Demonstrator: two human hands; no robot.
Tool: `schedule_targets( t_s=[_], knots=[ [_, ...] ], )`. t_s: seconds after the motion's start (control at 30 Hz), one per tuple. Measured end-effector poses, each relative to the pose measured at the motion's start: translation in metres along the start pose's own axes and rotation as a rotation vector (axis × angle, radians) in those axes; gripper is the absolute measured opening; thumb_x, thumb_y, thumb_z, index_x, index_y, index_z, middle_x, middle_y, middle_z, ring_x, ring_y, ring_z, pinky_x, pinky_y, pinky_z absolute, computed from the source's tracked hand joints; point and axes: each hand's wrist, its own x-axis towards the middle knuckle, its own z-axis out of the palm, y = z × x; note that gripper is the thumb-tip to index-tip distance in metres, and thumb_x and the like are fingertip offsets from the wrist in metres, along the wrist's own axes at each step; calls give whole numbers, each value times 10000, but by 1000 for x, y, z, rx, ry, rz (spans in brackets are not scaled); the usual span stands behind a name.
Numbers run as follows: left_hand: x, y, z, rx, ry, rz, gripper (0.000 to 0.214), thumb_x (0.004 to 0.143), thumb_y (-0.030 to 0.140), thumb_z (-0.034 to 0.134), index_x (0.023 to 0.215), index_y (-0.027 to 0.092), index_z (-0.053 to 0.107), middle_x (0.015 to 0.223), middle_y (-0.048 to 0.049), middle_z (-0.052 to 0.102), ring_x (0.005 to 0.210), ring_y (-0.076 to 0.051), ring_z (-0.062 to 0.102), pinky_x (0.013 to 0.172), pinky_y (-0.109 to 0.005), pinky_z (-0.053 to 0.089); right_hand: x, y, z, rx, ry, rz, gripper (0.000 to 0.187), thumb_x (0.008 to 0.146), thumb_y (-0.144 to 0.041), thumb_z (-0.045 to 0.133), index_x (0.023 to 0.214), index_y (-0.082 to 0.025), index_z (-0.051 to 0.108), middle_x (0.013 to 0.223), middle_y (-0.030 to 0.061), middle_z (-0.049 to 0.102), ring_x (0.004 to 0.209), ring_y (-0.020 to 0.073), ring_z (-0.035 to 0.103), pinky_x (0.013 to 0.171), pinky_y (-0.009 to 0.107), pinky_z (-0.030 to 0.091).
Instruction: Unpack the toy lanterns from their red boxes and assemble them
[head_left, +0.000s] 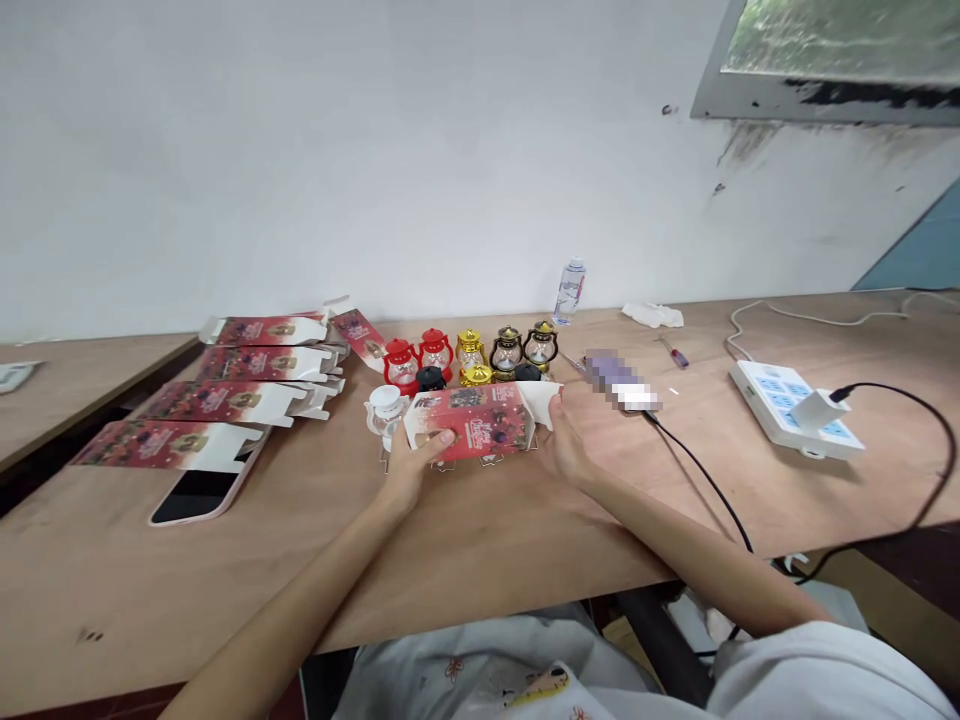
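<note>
A red printed cardboard box point(480, 420) lies lengthwise just above the wooden table point(487, 540), held at both ends. My left hand point(414, 462) grips its left end, thumb on the front face. My right hand point(564, 440) holds the right end by its white flap. Right behind the box stand several small toy lanterns: two red ones point(417, 360), gold ones point(471, 352), dark ones point(525, 348) and a white one point(385, 408) by my left hand.
Several flat red cartons point(247, 385) lie in a row at the left, the nearest over a phone point(201, 494). A blurred-out item point(616, 378) with a black cable, a power strip with charger point(795, 408), a screwdriver point(673, 352), a small bottle point(570, 290) and a crumpled tissue point(654, 315) sit at the right.
</note>
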Motion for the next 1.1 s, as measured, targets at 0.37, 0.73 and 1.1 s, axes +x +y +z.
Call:
schedule_targets(
  t_s=[0.37,0.73,1.1],
  knots=[
    [0,1,2,-60,49,-13,597,543,425,799,1038,173,580,1005,-59,676,910,-225,645,826,-334,513,-5,-11,-10,-294,227,-426,268,931,-317,383,1093,-354,593,1089,30,609,1017,213,585,904,392,453],
    [1,-8,-6,128,135,236,568,572,446,785,1012,188,537,950,-46,635,850,-202,625,788,-347,516,3,-17,-9,-270,181,-291,223,789,-391,610,664,-207,632,1042,60,566,1070,230,509,933,388,399],
    [-13,8,-1,609,-74,967,632,647,439,748,1156,223,442,1036,-68,617,932,-238,625,764,-383,520,5,-20,2,407,45,150,213,536,-371,793,621,-203,693,936,34,693,905,216,610,747,313,492]
  ],
)
